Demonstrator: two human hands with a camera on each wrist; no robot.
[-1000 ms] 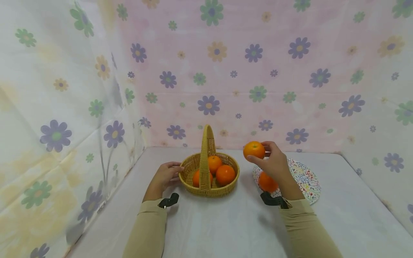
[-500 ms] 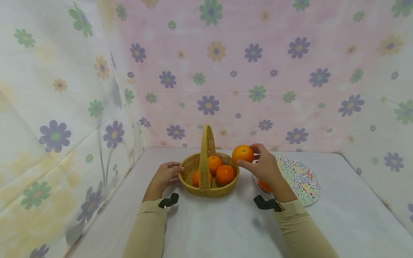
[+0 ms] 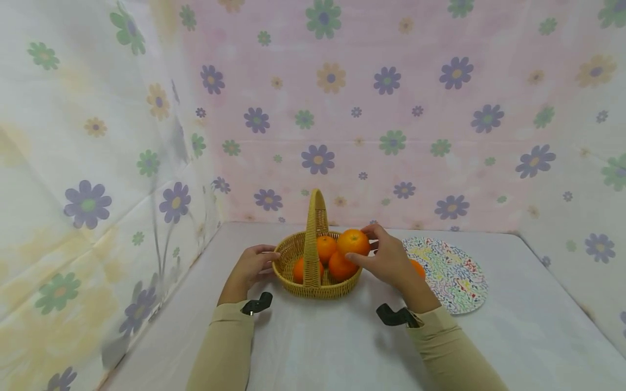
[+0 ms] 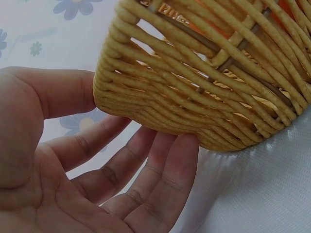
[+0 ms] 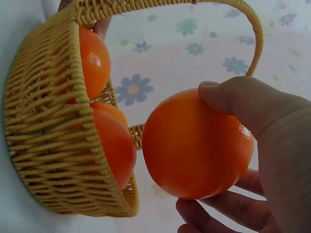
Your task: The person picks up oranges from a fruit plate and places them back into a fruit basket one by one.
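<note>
My right hand [image 3: 388, 260] grips an orange [image 5: 197, 143] between thumb and fingers, over the right side of a wicker basket [image 3: 315, 293]. Part of this orange overlaps the basket's rim in the head view. Inside the basket sit an orange [image 3: 325, 248] at the back, another orange [image 3: 340, 267] at the right and a third orange [image 3: 299, 270] partly behind the upright handle [image 3: 311, 239]. My left hand [image 3: 249, 269] holds the basket's left side. Its thumb is at the rim and its fingertips lie along the woven wall [image 4: 194, 97].
To the right lies a round mat [image 3: 455, 271] with a multicoloured speckled pattern. One more orange [image 3: 418, 267] shows there, mostly hidden behind my right hand. A white cloth covers the table [image 3: 313, 347]; flower-printed fabric [image 3: 352, 136] hangs at the back and sides.
My right hand has carried its orange leftward and slightly down, from beside the mat to over the basket's right side. My left hand has stayed at the basket, which has not moved.
</note>
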